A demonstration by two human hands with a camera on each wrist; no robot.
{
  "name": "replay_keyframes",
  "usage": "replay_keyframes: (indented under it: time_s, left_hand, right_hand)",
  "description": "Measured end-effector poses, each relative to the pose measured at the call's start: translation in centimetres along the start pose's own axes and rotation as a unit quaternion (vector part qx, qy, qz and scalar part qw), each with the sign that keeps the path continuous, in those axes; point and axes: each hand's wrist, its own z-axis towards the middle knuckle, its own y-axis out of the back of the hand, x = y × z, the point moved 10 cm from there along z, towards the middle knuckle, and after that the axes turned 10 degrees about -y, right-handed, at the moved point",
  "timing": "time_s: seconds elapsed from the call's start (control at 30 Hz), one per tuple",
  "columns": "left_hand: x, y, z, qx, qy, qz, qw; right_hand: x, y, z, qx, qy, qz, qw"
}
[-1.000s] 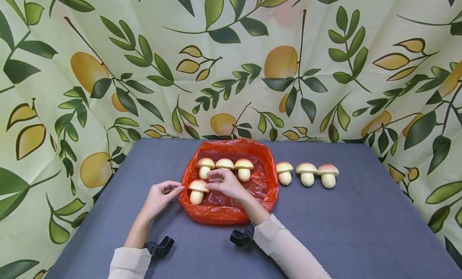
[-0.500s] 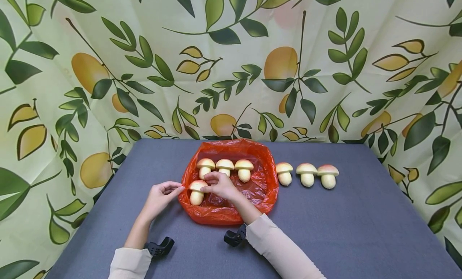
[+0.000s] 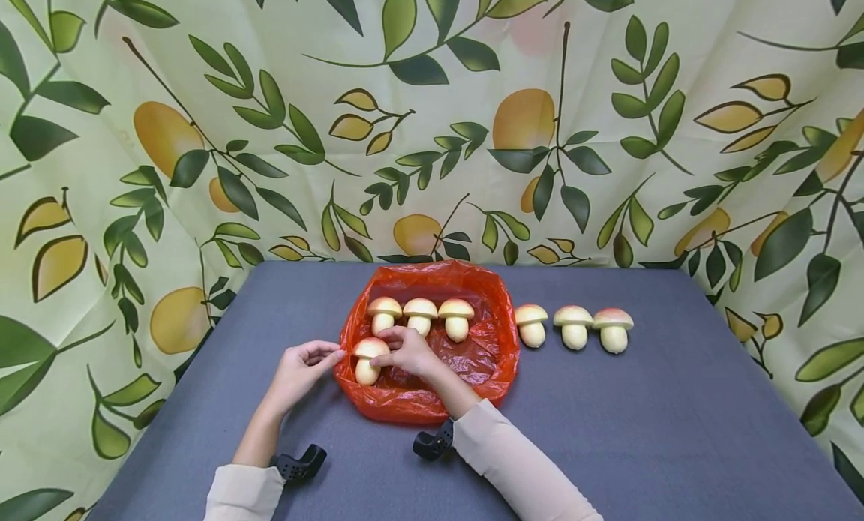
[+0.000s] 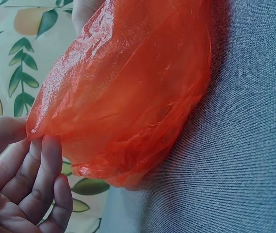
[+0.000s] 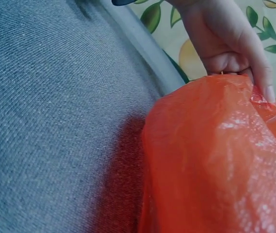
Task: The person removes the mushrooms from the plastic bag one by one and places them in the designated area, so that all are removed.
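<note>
A red plastic bag (image 3: 418,410) lies with its mouth wide on the table, its rim rolled out. My left hand (image 3: 301,367) pinches the bag's left edge between thumb and fingers; the left wrist view shows this hand (image 4: 24,187) close up. Inside the bag, my right hand (image 3: 420,356) is at the right side of a mushroom (image 3: 367,352) with a pale stem and yellow-red cap. Its thumb overlaps the stem and its other fingers are spread above the cap's edge. Behind it stand three similar mushrooms (image 3: 420,308) in a row. The bag wall hides most of the right hand in its wrist view.
To the right of the bag, three more mushrooms (image 3: 574,326) line up on the grey table cloth (image 3: 648,423); the nearest one is right at the bag's side. A leaf-and-fruit patterned curtain (image 3: 432,131) hangs behind the table and along both sides.
The right hand has moved left and slightly towards me, its thumb passing from the cap's right edge to over the stem. The left hand and mushrooms stay in place.
</note>
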Motion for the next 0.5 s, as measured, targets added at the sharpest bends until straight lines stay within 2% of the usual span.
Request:
replay_keyframes:
  time_s: [0.5]
  left_hand:
    - [0.07, -0.13, -0.04, -0.001, 0.001, 0.001, 1.0000]
  right_hand:
    - [-0.17, -0.19, 0.09, -0.006, 0.005, -0.009, 0.9999]
